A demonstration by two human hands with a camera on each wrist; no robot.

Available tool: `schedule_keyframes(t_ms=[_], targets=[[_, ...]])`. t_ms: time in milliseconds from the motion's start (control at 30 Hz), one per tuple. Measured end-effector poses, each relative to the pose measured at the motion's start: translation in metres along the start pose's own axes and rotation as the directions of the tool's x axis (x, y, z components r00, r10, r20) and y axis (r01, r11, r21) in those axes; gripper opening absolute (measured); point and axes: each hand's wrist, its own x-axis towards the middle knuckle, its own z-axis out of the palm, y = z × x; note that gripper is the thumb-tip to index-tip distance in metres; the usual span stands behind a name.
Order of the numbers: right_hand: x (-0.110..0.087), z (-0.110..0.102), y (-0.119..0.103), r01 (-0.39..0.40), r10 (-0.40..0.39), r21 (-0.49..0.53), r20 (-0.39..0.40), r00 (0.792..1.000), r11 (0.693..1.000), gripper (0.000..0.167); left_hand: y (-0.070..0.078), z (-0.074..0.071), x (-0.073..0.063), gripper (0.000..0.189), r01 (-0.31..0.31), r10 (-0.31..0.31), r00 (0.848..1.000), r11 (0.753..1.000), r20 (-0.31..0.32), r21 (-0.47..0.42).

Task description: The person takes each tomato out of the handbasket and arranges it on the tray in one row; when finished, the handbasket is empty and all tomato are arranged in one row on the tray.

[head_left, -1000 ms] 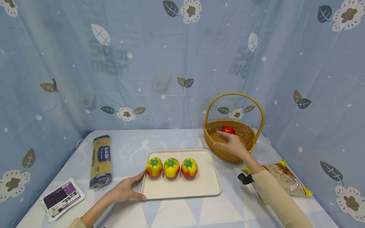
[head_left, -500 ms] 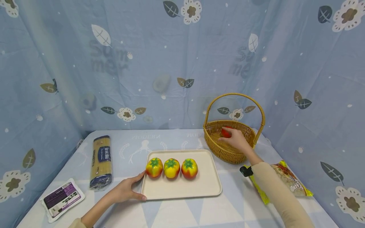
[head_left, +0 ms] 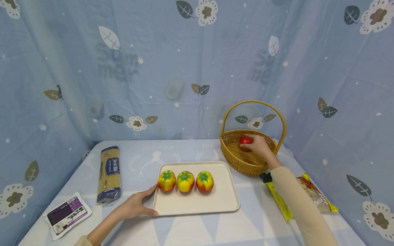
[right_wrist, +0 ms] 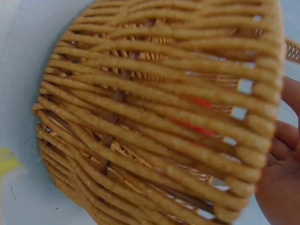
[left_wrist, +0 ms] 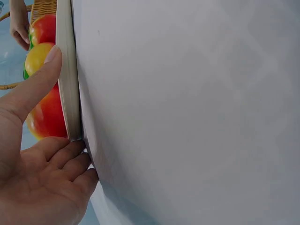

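Note:
In the head view my right hand (head_left: 258, 145) reaches into a wicker basket (head_left: 241, 167). Its thumb and fingers grip a red, shiny tomato (head_left: 245, 140) low inside. Through the weave of the basket (right_wrist: 154, 93) in the right wrist view, only slivers of red show, and part of the right hand (right_wrist: 281, 164) appears beyond the rim. My left hand (head_left: 133, 205) rests against the left edge of a cream tray (head_left: 215, 203), thumb and fingers spread along it. Several yellow-and-red tomatoes with green tops, one of them the middle tomato (head_left: 185, 181), sit in a row on the tray.
Left of the tray lie a spaghetti pack (head_left: 109, 174) and a white-and-purple flat package (head_left: 68, 215). A yellow-edged noodle bag (head_left: 314, 193) lies partly under the right forearm. The basket's tall handle (head_left: 252, 101) arches above the right hand. A patterned curtain (head_left: 172, 68) encloses the table.
My right hand has moved rightward and deeper into the basket, closing from a spread pose beside the red tomato to a grip around it. Left hand and tray have stayed put.

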Motion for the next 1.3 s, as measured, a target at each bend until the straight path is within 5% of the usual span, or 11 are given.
schedule_keyframes(t_ms=[467,833,1167,1300], targets=[[0.016,-0.008,0.009,-0.111,0.109,0.038,0.038,0.993,0.993,0.067,0.001,-0.001,-0.001,0.106,-0.003,0.003,1.000,1.000,0.004,-0.011],[0.029,-0.024,-0.004,-0.150,0.155,-0.050,0.111,0.982,0.987,0.065,-0.002,-0.004,-0.003,0.107,-0.011,0.011,1.000,1.000,0.000,-0.005],[0.041,-0.024,0.002,-0.253,0.243,0.060,0.143,0.959,0.965,0.068,-0.001,-0.002,-0.001,0.106,-0.001,0.001,1.000,1.000,0.003,-0.012],[0.041,-0.021,0.005,-0.234,0.226,0.049,0.139,0.964,0.971,0.070,-0.001,0.000,0.000,0.106,-0.001,0.002,1.000,1.000,0.012,-0.009]])
